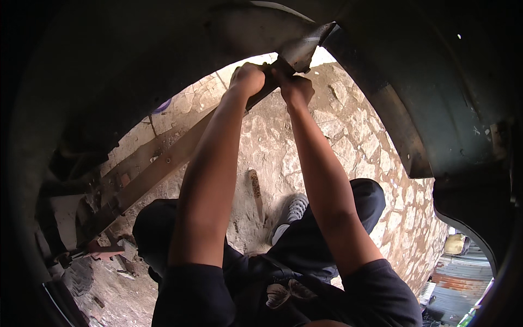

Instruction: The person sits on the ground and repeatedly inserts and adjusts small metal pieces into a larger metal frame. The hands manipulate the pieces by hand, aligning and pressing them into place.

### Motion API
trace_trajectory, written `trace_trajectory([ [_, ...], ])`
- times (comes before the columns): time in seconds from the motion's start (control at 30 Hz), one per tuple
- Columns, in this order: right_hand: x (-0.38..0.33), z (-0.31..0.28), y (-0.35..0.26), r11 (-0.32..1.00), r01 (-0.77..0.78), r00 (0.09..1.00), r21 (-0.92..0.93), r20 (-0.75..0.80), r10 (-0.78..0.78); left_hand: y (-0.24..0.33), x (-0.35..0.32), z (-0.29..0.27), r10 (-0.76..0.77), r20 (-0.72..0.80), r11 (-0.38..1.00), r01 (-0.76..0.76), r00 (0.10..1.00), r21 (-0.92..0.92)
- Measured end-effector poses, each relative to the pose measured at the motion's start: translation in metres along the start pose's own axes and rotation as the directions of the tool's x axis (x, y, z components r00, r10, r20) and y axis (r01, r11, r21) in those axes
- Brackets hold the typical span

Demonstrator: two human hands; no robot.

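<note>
Both my arms reach up and away, under a dark curved metal body panel (256,27). My left hand (249,79) is closed in a fist on a dark metal bar (264,94), at its left side. Close beside it, my right hand (296,89) is curled round the far end of the same bar, thumb uppermost. Just above the right hand juts a bent, greyish metal flap (299,53), touching or nearly touching the fingers. The fingertips of both hands are mostly hidden.
A long brown beam (163,163) runs diagonally at left. A narrow speckled, brush-like tool (255,188) lies on the ground by my shoe (296,210). Dark panels (447,120) curve overhead and down the right. Stone paving (359,147) lies beyond; corrugated sheets (457,280) show lower right.
</note>
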State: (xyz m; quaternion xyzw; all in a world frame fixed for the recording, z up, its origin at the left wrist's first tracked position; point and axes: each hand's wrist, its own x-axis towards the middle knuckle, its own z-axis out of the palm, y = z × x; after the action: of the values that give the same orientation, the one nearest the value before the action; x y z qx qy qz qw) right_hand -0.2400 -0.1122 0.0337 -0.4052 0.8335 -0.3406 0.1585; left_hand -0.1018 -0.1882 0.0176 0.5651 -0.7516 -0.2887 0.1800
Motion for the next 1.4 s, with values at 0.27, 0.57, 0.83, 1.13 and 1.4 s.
trace_trajectory([
  [0.27,0.0,0.008,0.023,0.979,0.059,0.998,0.196,0.02,-0.064,-0.01,0.005,0.001,0.069,-0.039,0.997,-0.07,0.997,-0.026],
  [0.57,-0.012,0.011,0.026,0.951,0.061,0.997,0.302,0.024,-0.071,-0.019,0.002,0.005,0.0,-0.022,0.998,-0.001,1.0,-0.068],
  [0.83,0.005,0.014,0.009,0.972,0.006,1.0,0.234,-0.019,-0.002,-0.004,-0.002,-0.005,-0.027,-0.008,0.996,0.026,1.0,-0.09],
  [1.13,-0.006,0.003,-0.003,0.998,-0.006,0.999,0.065,-0.033,0.008,0.013,-0.015,-0.02,-0.048,0.047,0.998,0.05,0.998,-0.034],
  [1.4,-0.009,0.017,0.035,0.925,-0.034,0.999,0.378,-0.016,0.043,0.012,-0.029,-0.02,-0.062,0.049,0.985,0.069,0.997,-0.159],
])
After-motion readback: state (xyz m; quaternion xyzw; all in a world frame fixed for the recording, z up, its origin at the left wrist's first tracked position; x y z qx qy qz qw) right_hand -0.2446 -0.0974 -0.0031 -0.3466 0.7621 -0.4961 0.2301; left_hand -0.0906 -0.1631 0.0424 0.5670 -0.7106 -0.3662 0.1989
